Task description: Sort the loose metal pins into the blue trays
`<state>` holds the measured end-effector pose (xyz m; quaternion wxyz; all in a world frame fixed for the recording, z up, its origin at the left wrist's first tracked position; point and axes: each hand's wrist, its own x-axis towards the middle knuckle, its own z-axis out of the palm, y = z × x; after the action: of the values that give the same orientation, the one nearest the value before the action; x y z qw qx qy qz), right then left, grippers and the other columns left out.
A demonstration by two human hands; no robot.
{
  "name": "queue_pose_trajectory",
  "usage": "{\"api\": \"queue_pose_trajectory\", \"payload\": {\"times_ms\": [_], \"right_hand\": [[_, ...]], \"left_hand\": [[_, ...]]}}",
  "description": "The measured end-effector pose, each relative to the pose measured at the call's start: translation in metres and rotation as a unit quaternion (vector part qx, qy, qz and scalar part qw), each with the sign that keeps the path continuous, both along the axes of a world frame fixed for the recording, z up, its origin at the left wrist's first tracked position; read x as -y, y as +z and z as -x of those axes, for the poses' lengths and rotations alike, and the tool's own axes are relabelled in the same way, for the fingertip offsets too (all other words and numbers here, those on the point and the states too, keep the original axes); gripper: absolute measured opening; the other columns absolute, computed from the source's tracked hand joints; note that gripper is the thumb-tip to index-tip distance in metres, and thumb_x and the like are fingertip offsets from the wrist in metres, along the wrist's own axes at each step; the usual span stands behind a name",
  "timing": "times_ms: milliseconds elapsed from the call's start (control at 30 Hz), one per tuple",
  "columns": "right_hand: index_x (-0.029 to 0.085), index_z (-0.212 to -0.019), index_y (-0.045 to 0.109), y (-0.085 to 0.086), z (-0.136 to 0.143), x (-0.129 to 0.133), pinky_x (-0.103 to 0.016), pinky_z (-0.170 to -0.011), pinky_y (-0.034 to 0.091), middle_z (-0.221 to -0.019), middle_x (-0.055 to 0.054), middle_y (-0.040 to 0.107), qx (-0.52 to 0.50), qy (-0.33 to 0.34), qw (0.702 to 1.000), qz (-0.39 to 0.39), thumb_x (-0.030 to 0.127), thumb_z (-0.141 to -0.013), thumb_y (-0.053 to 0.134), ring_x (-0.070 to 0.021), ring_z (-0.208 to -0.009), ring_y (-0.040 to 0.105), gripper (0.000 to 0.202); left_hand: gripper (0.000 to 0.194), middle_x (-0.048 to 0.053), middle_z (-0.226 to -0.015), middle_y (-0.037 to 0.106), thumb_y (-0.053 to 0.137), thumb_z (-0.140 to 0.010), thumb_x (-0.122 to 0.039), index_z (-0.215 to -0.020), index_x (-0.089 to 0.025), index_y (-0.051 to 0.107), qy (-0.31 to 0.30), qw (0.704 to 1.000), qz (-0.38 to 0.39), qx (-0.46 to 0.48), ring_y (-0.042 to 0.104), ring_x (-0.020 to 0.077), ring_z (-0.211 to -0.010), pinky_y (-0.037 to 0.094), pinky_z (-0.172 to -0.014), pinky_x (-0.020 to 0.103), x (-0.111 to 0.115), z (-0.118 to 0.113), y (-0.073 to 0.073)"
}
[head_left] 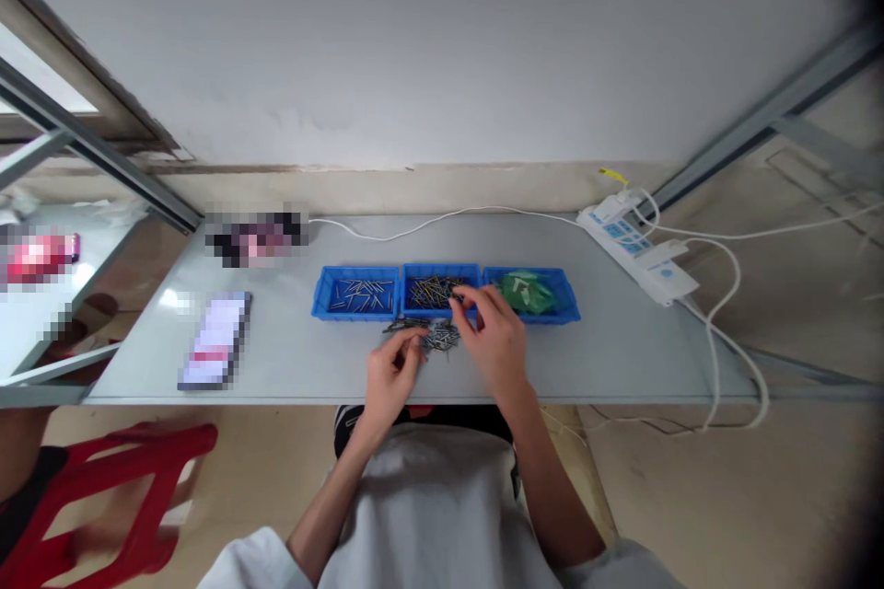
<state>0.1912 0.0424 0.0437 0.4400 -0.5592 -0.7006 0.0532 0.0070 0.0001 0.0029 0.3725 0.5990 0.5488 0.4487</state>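
Slim metal pieces, perhaps pins or screws, lie in a loose pile (pixel 442 338) on the table in front of three blue bins. My left hand (pixel 392 375) is at the pile's left side, thumb and forefinger closed together; whatever is between them is too small to name. Over the front right of the middle bin (pixel 442 270), my right hand (pixel 495 336) is held in a pinch, its contents also unclear. That bin holds dark and brass-coloured slender pieces. Silver pins are scattered in the left bin (pixel 354 315). Inside the right bin (pixel 567 299) is a green plastic bag (pixel 535 292).
A phone (pixel 215 340) lies on the table's left part, with a blurred dark and pink object (pixel 257 237) behind it. At the back right is a white power strip (pixel 632 248) with trailing cables. A red stool (pixel 131 497) stands lower left, beside another person's leg.
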Motion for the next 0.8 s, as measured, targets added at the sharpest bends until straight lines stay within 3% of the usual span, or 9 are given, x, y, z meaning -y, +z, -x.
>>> {"api": "queue_pose_trajectory", "payload": {"times_ms": [167,300,567,800], "right_hand": [[0.026,-0.11,0.076,-0.038,-0.007,0.047,-0.027,-0.065,0.05,-0.092,-0.003,0.074,0.042,0.044,0.997,0.052,0.028,-0.108,0.062,-0.0176,-0.075,0.071,0.014],[0.025,-0.106,0.075,-0.055,-0.011,0.058,-0.027,-0.062,0.05,-0.093,-0.004,0.073,0.039,0.04,0.996,0.073,0.028,-0.108,0.06,-0.0185,-0.075,0.071,0.015],[0.025,-0.098,0.068,-0.055,-0.009,0.051,-0.026,-0.063,0.049,-0.086,-0.001,0.068,-0.02,0.039,0.995,0.089,0.025,-0.106,0.06,-0.0163,-0.068,0.066,0.011],[0.026,-0.1,0.063,-0.048,0.017,0.051,-0.026,-0.064,0.052,-0.086,0.0,0.069,-0.085,0.062,0.99,0.089,0.025,-0.107,0.06,-0.0141,-0.063,0.061,0.007]], "left_hand": [[0.036,0.001,-0.07,0.071,0.056,-0.11,-0.044,-0.115,-0.017,0.08,0.004,0.999,0.03,0.024,0.059,0.0145,-0.059,0.045,-0.06,0.024,-0.002,0.001,0.002],[0.037,0.001,-0.069,0.071,0.057,-0.109,-0.044,-0.113,-0.017,0.081,-0.002,0.999,0.044,0.032,0.058,0.0139,-0.057,0.043,-0.057,0.024,-0.005,0.001,0.003],[0.035,0.002,-0.068,0.072,0.056,-0.109,-0.041,-0.11,-0.016,0.081,-0.005,0.999,0.034,0.025,0.06,0.0143,-0.056,0.046,-0.057,0.024,-0.006,-0.001,0.005],[0.029,0.004,-0.075,0.074,0.072,-0.102,-0.042,-0.109,-0.018,0.086,-0.048,0.998,-0.025,0.023,0.06,0.0153,-0.061,0.051,-0.063,0.027,-0.005,-0.001,0.004]]}}
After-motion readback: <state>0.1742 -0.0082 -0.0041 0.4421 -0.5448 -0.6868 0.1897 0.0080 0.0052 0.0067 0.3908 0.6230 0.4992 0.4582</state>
